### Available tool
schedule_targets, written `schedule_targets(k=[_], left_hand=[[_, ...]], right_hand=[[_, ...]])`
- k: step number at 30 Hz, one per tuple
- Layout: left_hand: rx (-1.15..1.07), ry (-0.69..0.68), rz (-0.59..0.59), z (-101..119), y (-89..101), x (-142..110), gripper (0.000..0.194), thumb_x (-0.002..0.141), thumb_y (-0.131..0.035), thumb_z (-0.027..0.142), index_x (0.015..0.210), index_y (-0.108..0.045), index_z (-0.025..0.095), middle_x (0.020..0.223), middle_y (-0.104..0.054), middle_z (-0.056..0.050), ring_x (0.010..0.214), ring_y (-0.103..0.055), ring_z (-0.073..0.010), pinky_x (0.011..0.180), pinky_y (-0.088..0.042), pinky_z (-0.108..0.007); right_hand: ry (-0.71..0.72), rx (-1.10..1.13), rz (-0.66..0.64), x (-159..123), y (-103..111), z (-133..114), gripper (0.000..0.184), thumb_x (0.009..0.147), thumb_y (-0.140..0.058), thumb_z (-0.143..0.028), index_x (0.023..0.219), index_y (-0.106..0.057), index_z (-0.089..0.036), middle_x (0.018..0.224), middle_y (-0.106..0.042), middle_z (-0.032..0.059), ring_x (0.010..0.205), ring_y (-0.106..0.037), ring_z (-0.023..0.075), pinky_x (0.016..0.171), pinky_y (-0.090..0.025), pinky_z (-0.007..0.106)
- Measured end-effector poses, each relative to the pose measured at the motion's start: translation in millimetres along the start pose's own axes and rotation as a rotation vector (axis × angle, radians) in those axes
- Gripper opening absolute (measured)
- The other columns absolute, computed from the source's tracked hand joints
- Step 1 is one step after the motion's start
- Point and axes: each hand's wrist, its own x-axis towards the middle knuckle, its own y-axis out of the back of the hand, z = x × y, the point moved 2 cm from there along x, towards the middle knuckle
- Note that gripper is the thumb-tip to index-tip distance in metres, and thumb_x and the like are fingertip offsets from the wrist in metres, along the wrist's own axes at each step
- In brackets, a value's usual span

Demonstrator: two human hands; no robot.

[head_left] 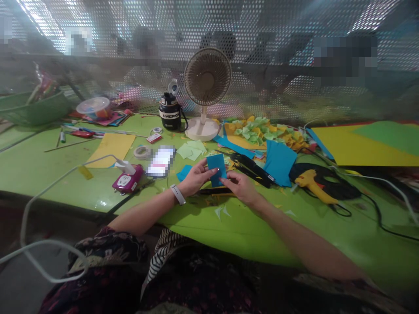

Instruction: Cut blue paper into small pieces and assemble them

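Observation:
A small blue paper rectangle [215,163] is held upright above the front middle of the green table [196,224]. My left hand [195,178] pinches its left side, thumb across the front. At its lower right corner, my right hand [241,186] has thumb and fingers closed on the edge. Beneath the hands lies a dark, long tool, partly hidden. More blue paper [183,173] rests behind my left wrist, and a stack of blue paper [280,161] lies to the right. Pale green paper squares [193,150] sit just beyond my left hand.
A fan [207,83] and black bottle [170,114] stand at the back. Folded green and yellow paper pieces [262,131] form a heap. To the right lies a yellow glue gun [316,186] with its cord. A purple power socket [128,179] and phone [161,161] are left.

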Motion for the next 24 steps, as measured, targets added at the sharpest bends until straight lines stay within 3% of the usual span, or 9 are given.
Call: schedule_targets(k=[6,10,18,21,24], left_hand=[[-0.022,-0.005,0.018,4,-2.3,-1,0.058,0.074,-0.084,0.026,0.126,-0.059,0.018,0.099,-0.075,-0.006,0.09,-0.071,-0.0178,0.091,-0.052,-0.034],[-0.019,0.018,0.012,6,-2.9,-2,0.073,0.075,-0.083,0.024,0.14,-0.051,0.02,0.102,-0.075,-0.006,0.094,-0.071,-0.0178,0.091,-0.052,-0.032],[-0.037,0.078,0.045,9,-2.0,-3,0.085,0.073,-0.084,0.024,0.148,-0.042,0.024,0.097,-0.074,-0.004,0.089,-0.071,-0.0174,0.083,-0.055,-0.03],[0.019,0.088,0.051,12,-1.8,-4,0.079,0.074,-0.083,0.03,0.144,-0.047,0.025,0.099,-0.074,-0.005,0.084,-0.07,-0.0157,0.078,-0.055,-0.029],[0.168,0.118,0.045,14,0.1,-4,0.059,0.075,-0.084,0.035,0.128,-0.06,0.021,0.104,-0.073,-0.007,0.083,-0.068,-0.0141,0.072,-0.053,-0.025]], right_hand=[[-0.039,0.077,0.178,0,3,5,0.042,0.072,-0.074,-0.056,0.084,-0.051,-0.023,0.077,-0.059,0.0002,0.068,-0.056,0.0171,0.063,-0.048,0.032],[-0.032,-0.007,0.019,-1,0,3,0.039,0.079,-0.067,-0.059,0.081,-0.058,-0.021,0.078,-0.066,0.0043,0.072,-0.061,0.0207,0.067,-0.051,0.036],[-0.071,-0.066,-0.159,-3,-3,2,0.047,0.086,-0.054,-0.068,0.072,-0.05,-0.023,0.056,-0.053,-0.0021,0.047,-0.05,0.0151,0.05,-0.042,0.031],[0.004,-0.149,-0.102,-3,-2,0,0.048,0.088,-0.049,-0.069,0.073,-0.05,-0.023,0.057,-0.048,-0.0026,0.051,-0.045,0.0146,0.052,-0.037,0.03],[0.066,-0.195,-0.006,-3,1,-3,0.05,0.089,-0.046,-0.071,0.075,-0.051,-0.023,0.061,-0.047,-0.0023,0.057,-0.043,0.0152,0.056,-0.035,0.03]])
